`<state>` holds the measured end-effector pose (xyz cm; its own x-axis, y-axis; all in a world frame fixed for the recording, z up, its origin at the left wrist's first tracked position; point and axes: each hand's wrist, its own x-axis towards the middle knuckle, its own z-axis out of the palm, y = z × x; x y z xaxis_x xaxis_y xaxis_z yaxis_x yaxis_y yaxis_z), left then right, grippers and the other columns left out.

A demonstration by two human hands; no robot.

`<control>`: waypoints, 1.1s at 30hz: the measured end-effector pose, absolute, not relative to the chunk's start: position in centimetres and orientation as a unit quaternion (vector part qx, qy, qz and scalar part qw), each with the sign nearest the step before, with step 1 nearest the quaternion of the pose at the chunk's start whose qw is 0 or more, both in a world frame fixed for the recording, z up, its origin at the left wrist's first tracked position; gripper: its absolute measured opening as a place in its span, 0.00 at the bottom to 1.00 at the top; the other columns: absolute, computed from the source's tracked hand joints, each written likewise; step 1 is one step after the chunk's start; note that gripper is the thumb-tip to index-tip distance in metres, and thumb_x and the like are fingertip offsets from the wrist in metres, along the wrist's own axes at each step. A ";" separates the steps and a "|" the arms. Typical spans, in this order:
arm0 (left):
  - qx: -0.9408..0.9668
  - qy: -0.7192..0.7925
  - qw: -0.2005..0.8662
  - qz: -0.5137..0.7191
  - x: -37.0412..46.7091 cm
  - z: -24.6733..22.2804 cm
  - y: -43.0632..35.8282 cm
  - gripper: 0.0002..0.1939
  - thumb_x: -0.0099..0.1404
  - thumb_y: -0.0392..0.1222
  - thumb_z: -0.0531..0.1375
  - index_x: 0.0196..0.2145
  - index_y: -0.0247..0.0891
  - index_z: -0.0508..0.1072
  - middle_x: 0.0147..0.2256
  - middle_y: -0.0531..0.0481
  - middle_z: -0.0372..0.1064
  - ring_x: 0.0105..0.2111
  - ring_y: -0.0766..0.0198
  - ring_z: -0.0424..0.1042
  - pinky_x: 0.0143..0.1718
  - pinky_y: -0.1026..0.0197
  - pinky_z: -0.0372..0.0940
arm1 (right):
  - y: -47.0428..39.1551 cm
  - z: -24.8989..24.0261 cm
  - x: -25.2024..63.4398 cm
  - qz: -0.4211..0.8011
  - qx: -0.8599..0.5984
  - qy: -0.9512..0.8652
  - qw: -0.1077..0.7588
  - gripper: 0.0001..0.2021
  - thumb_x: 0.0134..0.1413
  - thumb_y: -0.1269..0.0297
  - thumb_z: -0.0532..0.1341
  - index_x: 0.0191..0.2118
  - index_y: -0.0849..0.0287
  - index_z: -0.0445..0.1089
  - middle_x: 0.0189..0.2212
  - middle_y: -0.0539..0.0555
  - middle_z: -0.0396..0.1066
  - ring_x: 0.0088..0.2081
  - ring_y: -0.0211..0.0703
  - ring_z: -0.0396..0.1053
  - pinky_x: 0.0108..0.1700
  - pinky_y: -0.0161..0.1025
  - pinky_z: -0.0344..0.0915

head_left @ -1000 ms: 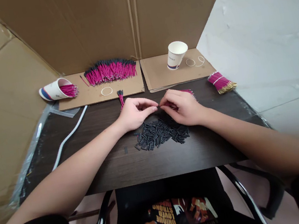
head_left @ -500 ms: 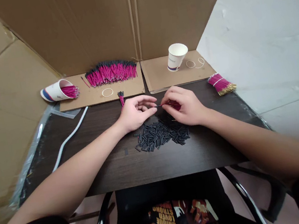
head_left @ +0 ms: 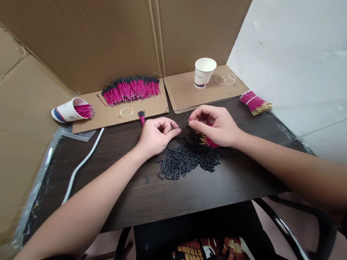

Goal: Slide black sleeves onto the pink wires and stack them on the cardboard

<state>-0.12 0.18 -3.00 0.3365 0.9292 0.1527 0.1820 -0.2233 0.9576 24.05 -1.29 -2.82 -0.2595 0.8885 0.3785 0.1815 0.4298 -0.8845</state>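
Note:
My left hand (head_left: 158, 136) is over the dark table with its thumb and index tip pressed together; anything between them is too small to make out. Just behind it lies a small bunch of black-capped pink wires (head_left: 142, 116). Opposite, my right hand (head_left: 215, 125) pinches a short black tube (head_left: 187, 115) between thumb and index finger. Pink wires with gold tips (head_left: 206, 139) show under the right palm; whether that hand grips them is unclear. A loose pile of black tubes (head_left: 181, 160) lies below and between both hands.
Cardboard (head_left: 153, 110) at the back bears a heap of black-capped wires (head_left: 132, 90), a tipped cup (head_left: 68, 111) of wires, an upright cup (head_left: 205, 71) and rubber bands. A banded wire bundle (head_left: 256, 102) lies right; a white cable (head_left: 82, 164) runs left.
My hands have moved slightly apart, and the thin piece that spanned between them is now only at my right fingertips. More gold-tipped wires show under my right hand. The view has shifted a little.

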 end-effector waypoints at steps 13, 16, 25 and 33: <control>0.724 0.403 0.408 0.385 0.4 -2.3 -1.4 0.13 0.63 0.50 0.77 0.38 0.37 0.88 0.33 0.48 0.82 0.26 0.72 0.64 0.28 0.64 0.58 | -1.3 -2.4 23.4 0.542 -0.352 -0.620 0.444 0.20 0.53 0.49 0.83 0.34 0.57 0.78 0.36 0.56 0.81 0.36 0.44 0.77 0.41 0.44 0.74; 0.730 0.399 0.398 0.386 0.4 -2.4 -1.4 0.11 0.64 0.49 0.76 0.36 0.38 0.88 0.33 0.48 0.82 0.26 0.71 0.67 0.30 0.64 0.60 | -1.4 -2.6 23.4 0.535 -0.350 -0.633 0.437 0.18 0.55 0.51 0.82 0.34 0.57 0.78 0.36 0.55 0.81 0.35 0.42 0.74 0.39 0.43 0.72; 0.717 0.422 0.411 0.371 0.1 -2.4 -1.5 0.14 0.65 0.51 0.73 0.37 0.35 0.87 0.27 0.49 0.78 0.24 0.71 0.66 0.28 0.65 0.60 | -1.3 -2.7 23.6 0.520 -0.360 -0.652 0.420 0.18 0.56 0.49 0.80 0.41 0.57 0.81 0.38 0.56 0.81 0.37 0.44 0.75 0.40 0.44 0.73; 0.668 0.586 0.245 0.389 -2.5 -1.5 1.4 0.09 0.60 0.43 0.67 0.27 0.36 0.76 0.26 0.47 0.76 0.27 0.66 0.69 0.34 0.59 0.64 | -1.5 -3.0 24.0 0.446 -0.375 -0.701 0.411 0.13 0.63 0.55 0.75 0.45 0.58 0.78 0.33 0.51 0.75 0.25 0.35 0.59 0.26 0.39 0.57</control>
